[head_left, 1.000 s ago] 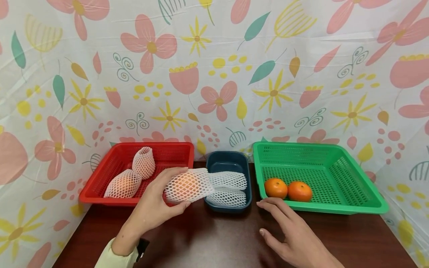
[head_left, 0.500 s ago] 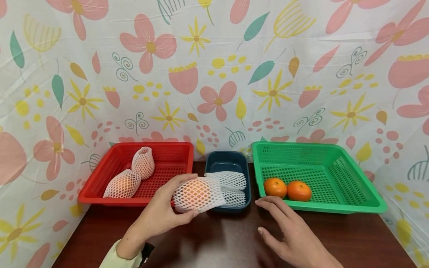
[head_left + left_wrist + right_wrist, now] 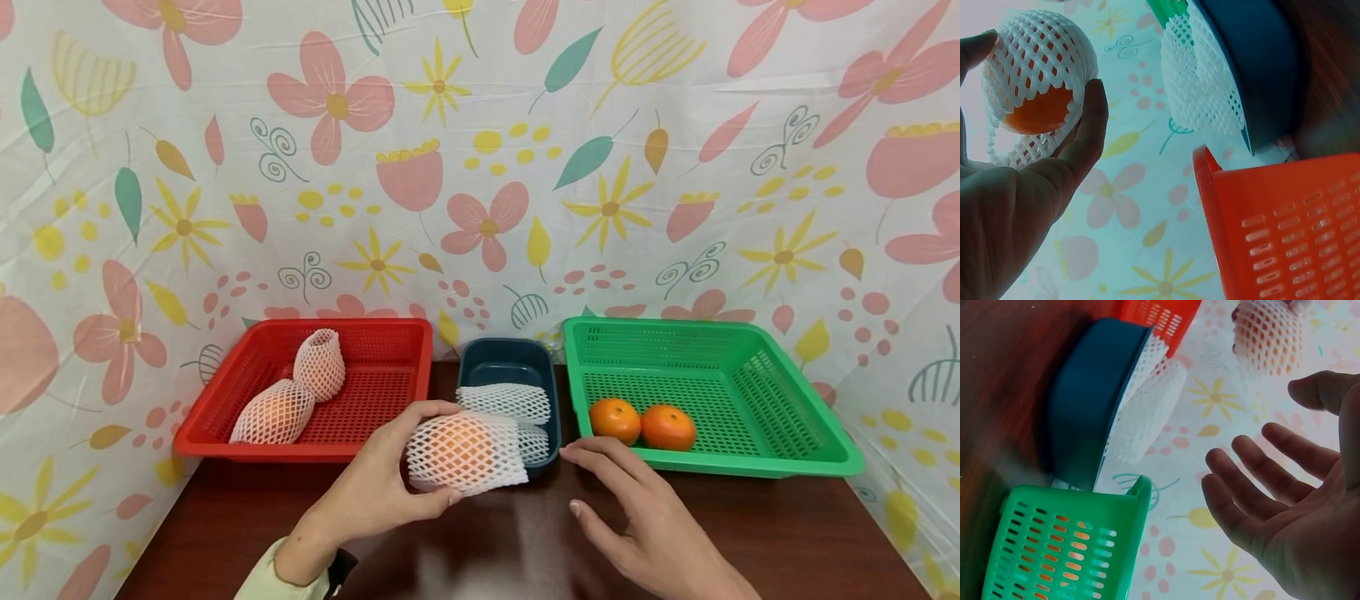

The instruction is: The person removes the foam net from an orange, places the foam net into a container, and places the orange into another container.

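My left hand (image 3: 382, 475) grips an orange (image 3: 1041, 111) wrapped in a white foam net sleeve (image 3: 498, 450), thumb on the near side and fingers behind. In the head view the sleeve's loose end points right and overlaps the dark blue bin (image 3: 553, 400). The left wrist view shows bare orange skin at the sleeve's opening. To the right of the sleeve, my right hand (image 3: 637, 517) holds nothing, its fingers spread and slightly bent, near the front left corner of the green basket (image 3: 787, 462). Two bare oranges (image 3: 615, 421) lie in that basket.
The red basket (image 3: 255, 450) on the left holds two net-wrapped oranges (image 3: 276, 412). Empty foam net sleeves (image 3: 506, 402) lie in the blue bin between the baskets. A flower-print sheet (image 3: 487, 167) hangs behind, and all stands on a dark brown table (image 3: 480, 550).
My left hand has carried the wrapped orange rightward and toward me, from beside the red basket to in front of the blue bin. My right hand has shifted slightly left.
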Demonstrator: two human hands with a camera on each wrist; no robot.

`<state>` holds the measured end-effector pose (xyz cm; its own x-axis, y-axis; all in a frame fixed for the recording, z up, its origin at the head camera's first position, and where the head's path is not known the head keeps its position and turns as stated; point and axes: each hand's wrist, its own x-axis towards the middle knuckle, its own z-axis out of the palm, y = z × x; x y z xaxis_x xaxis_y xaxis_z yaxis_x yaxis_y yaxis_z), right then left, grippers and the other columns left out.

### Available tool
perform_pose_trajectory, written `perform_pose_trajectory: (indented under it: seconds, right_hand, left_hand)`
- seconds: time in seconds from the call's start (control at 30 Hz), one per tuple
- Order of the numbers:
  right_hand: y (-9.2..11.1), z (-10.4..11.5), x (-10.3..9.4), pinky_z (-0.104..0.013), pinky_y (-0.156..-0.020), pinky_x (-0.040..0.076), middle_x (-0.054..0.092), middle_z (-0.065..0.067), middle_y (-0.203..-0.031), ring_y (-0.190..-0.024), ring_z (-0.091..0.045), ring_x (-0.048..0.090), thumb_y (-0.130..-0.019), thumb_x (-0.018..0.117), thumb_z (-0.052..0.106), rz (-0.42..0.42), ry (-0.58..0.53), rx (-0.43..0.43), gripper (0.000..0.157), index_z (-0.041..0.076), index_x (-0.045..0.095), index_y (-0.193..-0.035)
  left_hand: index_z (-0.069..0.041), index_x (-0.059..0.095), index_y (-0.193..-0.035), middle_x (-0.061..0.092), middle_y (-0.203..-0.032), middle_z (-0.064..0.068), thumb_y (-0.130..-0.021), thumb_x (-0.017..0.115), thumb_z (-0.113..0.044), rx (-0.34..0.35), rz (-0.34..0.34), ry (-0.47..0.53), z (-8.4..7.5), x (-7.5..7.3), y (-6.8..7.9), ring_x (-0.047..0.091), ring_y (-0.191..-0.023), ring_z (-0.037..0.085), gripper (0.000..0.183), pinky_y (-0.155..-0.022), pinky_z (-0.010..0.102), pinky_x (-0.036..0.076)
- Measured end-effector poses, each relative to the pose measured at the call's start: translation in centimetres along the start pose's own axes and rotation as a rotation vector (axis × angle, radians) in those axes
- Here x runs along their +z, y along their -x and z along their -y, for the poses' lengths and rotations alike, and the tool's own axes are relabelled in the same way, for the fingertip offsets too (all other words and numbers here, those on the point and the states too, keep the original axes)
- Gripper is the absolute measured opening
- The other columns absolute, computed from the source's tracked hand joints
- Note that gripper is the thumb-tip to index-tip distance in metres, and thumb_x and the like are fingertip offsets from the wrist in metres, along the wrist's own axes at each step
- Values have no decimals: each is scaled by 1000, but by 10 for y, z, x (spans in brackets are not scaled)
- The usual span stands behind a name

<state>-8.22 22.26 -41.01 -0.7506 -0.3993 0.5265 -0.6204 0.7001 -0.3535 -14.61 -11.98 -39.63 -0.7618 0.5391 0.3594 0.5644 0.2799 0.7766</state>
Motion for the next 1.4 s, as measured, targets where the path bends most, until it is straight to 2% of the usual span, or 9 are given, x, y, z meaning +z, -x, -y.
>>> perform_pose_trajectory:
  seconds: [0.23, 0.37, 0.53, 0.8, 1.17, 1.4]
  right_hand:
    - [-5, 4, 2, -11, -107, 39, 59, 9, -139, -123, -10, 58, -88, 84, 10, -22, -73, -17, 58, 27, 65, -140]
    - [-7, 7, 2, -11, -104, 41, 60, 11, -136, -120, -9, 58, -89, 82, 7, -29, -95, -19, 53, 25, 68, -136]
    - [-10, 11, 3, -12, -102, 44, 62, 10, -132, -116, -9, 60, -90, 82, 7, -60, -132, -27, 49, 28, 70, -132]
    - [-11, 15, 4, -12, -95, 48, 63, 14, -122, -105, -7, 63, -89, 85, 9, -76, -202, 25, 41, 32, 75, -121]
    - [-14, 16, 9, -15, -87, 54, 68, 6, -118, -99, -12, 67, -76, 87, -11, -183, -339, -69, 53, 24, 76, -115]
    - [-15, 15, 11, -15, -93, 53, 69, 2, -123, -107, -13, 67, -72, 89, -11, -197, -347, -102, 59, 22, 76, -119]
  left_hand:
    - [-31, 48, -151, 60, -142, -10, -83, 92, -36, 9, 29, 26, -6, 8, -2, 61, -119, 15, 81, -100, 34, 54]
    - [-32, 47, -152, 57, -146, -11, -84, 90, -38, 6, 55, 31, -9, 12, -2, 59, -123, 14, 81, -103, 35, 53]
    - [-31, 46, -152, 56, -148, -11, -85, 89, -39, 27, 78, 15, -11, 17, -2, 58, -124, 14, 79, -104, 35, 52]
    - [-30, 47, -152, 56, -148, -11, -86, 89, -37, 64, 86, 16, -12, 22, -4, 60, -123, 13, 78, -103, 34, 53]
    - [-31, 46, -153, 55, -147, -14, -85, 89, -38, 43, 129, 50, -18, 27, -8, 60, -123, 11, 80, -104, 34, 53]
    - [-32, 47, -152, 56, -146, -15, -86, 89, -37, 56, 131, 59, -17, 30, -8, 60, -121, 11, 79, -104, 32, 52]
